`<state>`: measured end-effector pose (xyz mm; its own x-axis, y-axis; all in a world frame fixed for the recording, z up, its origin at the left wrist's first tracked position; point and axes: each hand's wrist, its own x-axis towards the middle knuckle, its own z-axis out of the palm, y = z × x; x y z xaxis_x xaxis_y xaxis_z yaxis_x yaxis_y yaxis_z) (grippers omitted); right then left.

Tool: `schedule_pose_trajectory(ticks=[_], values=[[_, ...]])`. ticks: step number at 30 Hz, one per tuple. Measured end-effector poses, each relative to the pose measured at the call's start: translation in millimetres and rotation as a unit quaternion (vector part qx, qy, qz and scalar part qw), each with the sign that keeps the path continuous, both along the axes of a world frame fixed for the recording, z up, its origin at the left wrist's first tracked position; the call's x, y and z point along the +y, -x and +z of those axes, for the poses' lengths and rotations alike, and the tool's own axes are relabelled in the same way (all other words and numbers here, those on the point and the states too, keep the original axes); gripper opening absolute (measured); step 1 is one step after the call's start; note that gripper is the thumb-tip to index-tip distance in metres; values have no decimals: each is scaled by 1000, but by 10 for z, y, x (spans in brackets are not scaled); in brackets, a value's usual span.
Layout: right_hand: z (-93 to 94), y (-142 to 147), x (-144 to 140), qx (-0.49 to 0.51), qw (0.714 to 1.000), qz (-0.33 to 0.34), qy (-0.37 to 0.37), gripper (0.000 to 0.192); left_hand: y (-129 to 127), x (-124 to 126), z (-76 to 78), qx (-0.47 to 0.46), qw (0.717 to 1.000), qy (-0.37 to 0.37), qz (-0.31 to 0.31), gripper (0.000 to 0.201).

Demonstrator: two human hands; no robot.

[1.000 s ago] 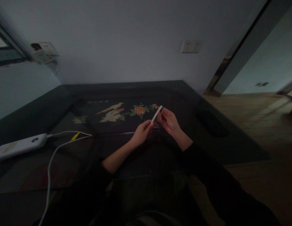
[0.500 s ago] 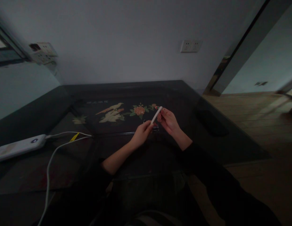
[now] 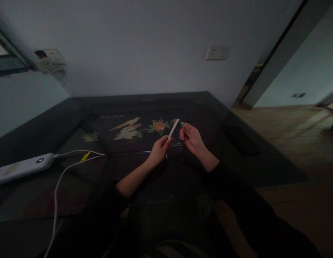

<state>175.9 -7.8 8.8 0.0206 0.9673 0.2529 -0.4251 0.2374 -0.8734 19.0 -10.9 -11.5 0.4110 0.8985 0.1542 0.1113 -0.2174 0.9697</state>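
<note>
My left hand (image 3: 158,150) is closed around the lower part of a slim white rod (image 3: 173,129), which tilts up and to the right. At its upper end, my right hand (image 3: 192,139) pinches a small greenish piece (image 3: 181,124), too small and dim to name. This piece points toward the rod's tip; I cannot tell whether they touch. Below and between the hands, a small clear box-like thing (image 3: 176,146) lies on the dark table (image 3: 155,179). Its contents are unclear.
A white power bank (image 3: 23,168) with a white cable (image 3: 55,197) and yellow tag (image 3: 85,156) lies at the left. A dark flat object (image 3: 241,140) rests at the right. Behind the table is a wall with sockets (image 3: 218,52).
The white rod and my left hand have shifted slightly left and down, so the rod's tip is farther from my right fingers. The greenish piece and the clear box-like thing show more now.
</note>
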Motion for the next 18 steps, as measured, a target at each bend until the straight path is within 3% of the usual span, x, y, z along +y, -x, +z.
schedule_pose_trajectory(ticks=[10, 18], values=[[-16, -24, 13, 7, 1000, -2, -1, 38, -38, -110, 44, -1, 998, 1, -63, 32], [-1, -9, -1, -2, 1000, -2, -11, 36, -10, 1, 5, -2, 1000, -1, -2, 29]])
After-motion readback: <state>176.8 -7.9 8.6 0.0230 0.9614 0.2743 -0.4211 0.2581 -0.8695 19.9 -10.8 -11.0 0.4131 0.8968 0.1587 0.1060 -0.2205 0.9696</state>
